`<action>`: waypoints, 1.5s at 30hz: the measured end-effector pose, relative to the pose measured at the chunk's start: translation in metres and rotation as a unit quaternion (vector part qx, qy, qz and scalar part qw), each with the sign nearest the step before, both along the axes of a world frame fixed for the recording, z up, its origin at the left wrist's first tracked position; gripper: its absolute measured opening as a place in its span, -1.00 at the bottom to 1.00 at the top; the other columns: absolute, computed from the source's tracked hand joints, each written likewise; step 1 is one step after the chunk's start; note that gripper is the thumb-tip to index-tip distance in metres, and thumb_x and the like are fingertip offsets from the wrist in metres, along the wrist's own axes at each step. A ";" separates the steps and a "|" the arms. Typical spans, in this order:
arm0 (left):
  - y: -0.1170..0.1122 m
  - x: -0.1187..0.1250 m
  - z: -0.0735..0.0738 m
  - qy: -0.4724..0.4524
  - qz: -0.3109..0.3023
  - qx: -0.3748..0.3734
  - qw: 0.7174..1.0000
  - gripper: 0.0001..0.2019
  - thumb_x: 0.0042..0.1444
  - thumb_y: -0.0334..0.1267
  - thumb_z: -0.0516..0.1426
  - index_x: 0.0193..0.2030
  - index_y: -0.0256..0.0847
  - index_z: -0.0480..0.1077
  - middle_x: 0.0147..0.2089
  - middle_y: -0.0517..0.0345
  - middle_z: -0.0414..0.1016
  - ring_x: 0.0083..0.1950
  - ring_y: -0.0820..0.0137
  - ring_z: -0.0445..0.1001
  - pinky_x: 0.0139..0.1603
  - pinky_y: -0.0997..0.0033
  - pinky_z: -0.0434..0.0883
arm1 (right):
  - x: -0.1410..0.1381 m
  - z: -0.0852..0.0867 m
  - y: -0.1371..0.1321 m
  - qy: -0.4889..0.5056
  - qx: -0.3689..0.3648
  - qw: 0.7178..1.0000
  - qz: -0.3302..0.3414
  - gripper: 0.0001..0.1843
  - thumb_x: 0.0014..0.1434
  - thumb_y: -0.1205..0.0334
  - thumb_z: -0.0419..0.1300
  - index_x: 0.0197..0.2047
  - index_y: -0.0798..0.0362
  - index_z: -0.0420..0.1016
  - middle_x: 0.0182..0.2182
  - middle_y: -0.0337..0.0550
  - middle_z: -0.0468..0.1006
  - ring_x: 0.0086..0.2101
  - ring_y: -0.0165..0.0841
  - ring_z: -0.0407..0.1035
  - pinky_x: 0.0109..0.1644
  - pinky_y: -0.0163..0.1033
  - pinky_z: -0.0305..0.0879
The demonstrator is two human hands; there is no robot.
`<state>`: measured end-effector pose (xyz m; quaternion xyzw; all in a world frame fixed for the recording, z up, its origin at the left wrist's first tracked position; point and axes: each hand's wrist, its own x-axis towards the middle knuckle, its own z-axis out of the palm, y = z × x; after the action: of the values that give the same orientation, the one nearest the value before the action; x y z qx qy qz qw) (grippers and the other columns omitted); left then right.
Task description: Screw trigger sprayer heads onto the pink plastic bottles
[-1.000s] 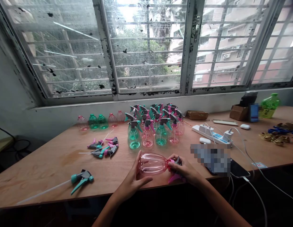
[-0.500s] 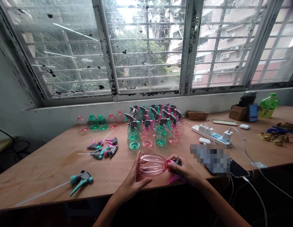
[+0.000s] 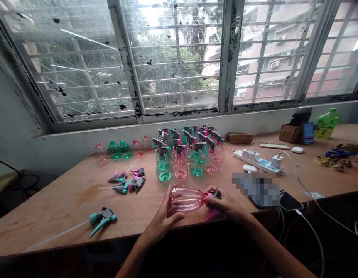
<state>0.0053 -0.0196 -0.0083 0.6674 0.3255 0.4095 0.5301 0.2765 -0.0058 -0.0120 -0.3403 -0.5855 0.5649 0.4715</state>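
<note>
A pink see-through spray bottle [image 3: 187, 197] lies on its side just above the near edge of the wooden table [image 3: 66, 200]. My left hand [image 3: 163, 219] cups its round base with the fingers wrapped round it. My right hand [image 3: 225, 204] is closed round the pink and grey trigger head [image 3: 214, 204] at the bottle's neck. Behind stands a cluster of assembled green and pink spray bottles [image 3: 187, 154].
A teal trigger head with a long tube [image 3: 101, 218] lies at the front left. Several loose trigger heads [image 3: 128, 180] lie mid-left, and capless bottles [image 3: 121, 149] stand by the wall. A power strip [image 3: 258, 161], cables, a phone and boxes fill the right side.
My hands and the bottle have stayed nearly where they were; the camera has tipped slightly, shifting the scene a little upward.
</note>
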 end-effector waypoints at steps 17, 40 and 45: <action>-0.006 0.003 0.004 0.028 0.025 0.021 0.999 0.08 0.10 -0.03 0.33 0.52 0.12 -0.37 0.50 -0.10 -0.02 0.44 -0.03 0.12 0.41 -0.13 0.14 | 0.002 -0.009 0.009 0.040 0.010 0.999 0.031 -0.59 0.06 -0.02 0.45 -0.27 0.08 0.41 -0.47 -0.26 0.56 -0.52 -0.43 0.38 -0.41 -0.34 0.22; 0.002 0.003 -0.010 0.062 0.054 0.083 0.993 0.08 0.12 -0.12 0.32 0.52 0.07 -0.39 0.54 -0.13 -0.13 0.44 -0.06 0.15 0.38 -0.09 0.25 | -0.003 -0.012 0.008 0.036 0.006 0.999 0.024 -0.56 0.03 -0.04 0.47 -0.27 0.09 0.42 -0.49 -0.24 0.58 -0.53 -0.41 0.40 -0.41 -0.32 0.27; 0.003 0.003 -0.012 0.069 0.066 0.101 0.990 -0.01 0.17 -0.09 0.28 0.51 0.13 -0.33 0.54 -0.09 -0.15 0.45 -0.03 0.13 0.40 -0.08 0.20 | -0.003 -0.015 0.010 0.039 0.006 0.999 0.013 -0.54 0.05 -0.09 0.44 -0.26 0.09 0.42 -0.48 -0.23 0.58 -0.53 -0.40 0.40 -0.41 -0.32 0.26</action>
<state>0.0084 -0.0161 -0.0203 0.7213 0.3613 0.4275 0.4079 0.2735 0.0045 -0.0266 -0.3073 -0.5746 0.5801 0.4886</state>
